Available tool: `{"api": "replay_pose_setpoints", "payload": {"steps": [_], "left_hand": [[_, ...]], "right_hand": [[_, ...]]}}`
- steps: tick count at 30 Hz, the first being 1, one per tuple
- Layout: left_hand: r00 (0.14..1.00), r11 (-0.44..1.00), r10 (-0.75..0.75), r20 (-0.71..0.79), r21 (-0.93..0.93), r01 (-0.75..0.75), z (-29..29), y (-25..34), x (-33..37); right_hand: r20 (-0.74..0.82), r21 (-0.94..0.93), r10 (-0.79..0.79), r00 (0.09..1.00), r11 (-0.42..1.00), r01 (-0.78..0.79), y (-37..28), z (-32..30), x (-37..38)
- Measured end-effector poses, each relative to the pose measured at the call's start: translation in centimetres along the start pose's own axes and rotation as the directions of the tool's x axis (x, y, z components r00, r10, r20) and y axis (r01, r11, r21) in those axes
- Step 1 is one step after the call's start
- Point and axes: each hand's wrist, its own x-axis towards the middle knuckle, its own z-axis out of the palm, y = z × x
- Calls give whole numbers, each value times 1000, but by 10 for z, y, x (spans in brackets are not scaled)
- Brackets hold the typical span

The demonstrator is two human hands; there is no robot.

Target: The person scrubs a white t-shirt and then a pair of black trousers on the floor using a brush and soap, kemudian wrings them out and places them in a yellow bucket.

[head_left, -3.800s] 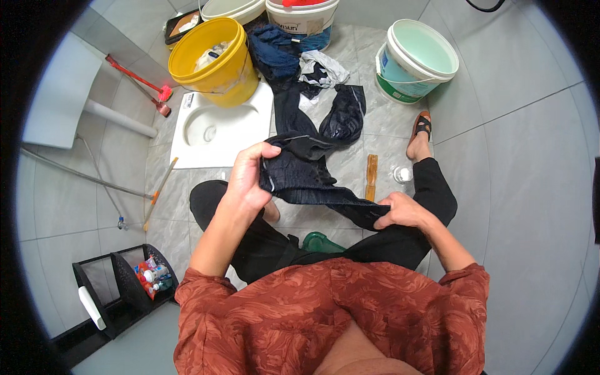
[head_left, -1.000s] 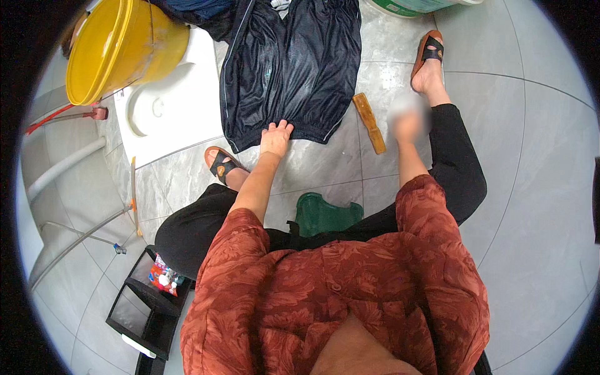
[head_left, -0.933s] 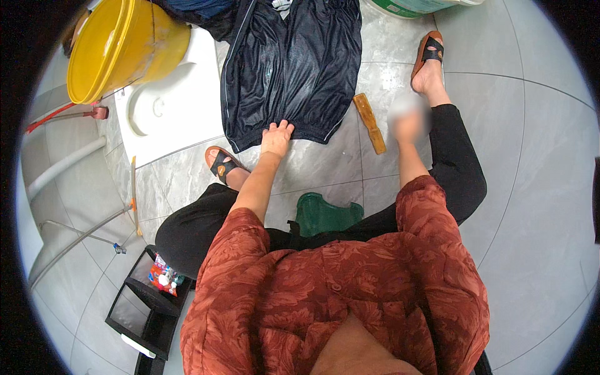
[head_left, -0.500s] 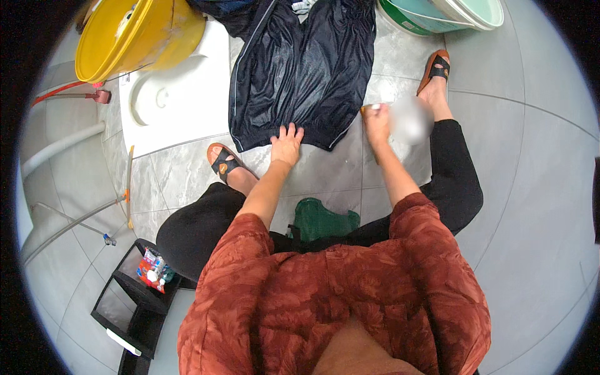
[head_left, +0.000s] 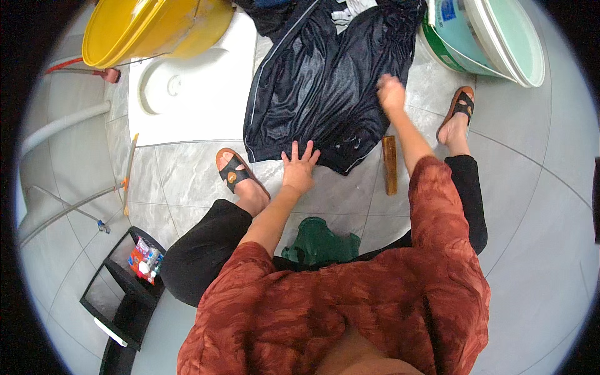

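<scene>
The left hand (head_left: pixel 300 169) lies with its fingers spread wide, the fingertips on the near, gathered edge of the dark trousers (head_left: pixel 319 94). These are spread over the floor (head_left: pixel 347 197), running ahead of the left hand and across to the right one, looking wet and creased, with pale piping along the left side. The right hand (head_left: pixel 392 94) is curled and blurred above their right part; whether it touches the cloth or holds anything, I cannot tell. A brown wooden bar (head_left: pixel 390 165) rests on the floor nearer the body than the right hand, just left of that forearm. Ahead and to the left of the left hand, a yellow bucket (head_left: pixel 194 31) stands by a white squat pan (head_left: pixel 206 115). A white-and-green bucket (head_left: pixel 465 44) is ahead and to the right of the right hand. Behind the left hand, between the knees, sits a green stool (head_left: pixel 320 242).
</scene>
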Motion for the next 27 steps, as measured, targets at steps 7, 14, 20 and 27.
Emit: {"api": "replay_pose_setpoints", "payload": {"steps": [7, 14, 20, 27], "left_hand": [[999, 998, 53, 2, -28, -53, 5, 0, -10], [975, 978, 107, -194, -155, -138, 27, -20, -8], [889, 971, -239, -390, -70, 231, 10, -44, -17], [931, 957, -291, -219, -88, 278, 18, -60, -32]], "right_hand": [[115, 112, -717, 687, 697, 708, -138, 33, -83], [-58, -108, -362, 930, 929, 355, -110, -4, 31], [122, 276, -869, 479, 494, 825, -186, 41, -81], [7, 21, -765, 644, 644, 765, -255, 52, -8]]}}
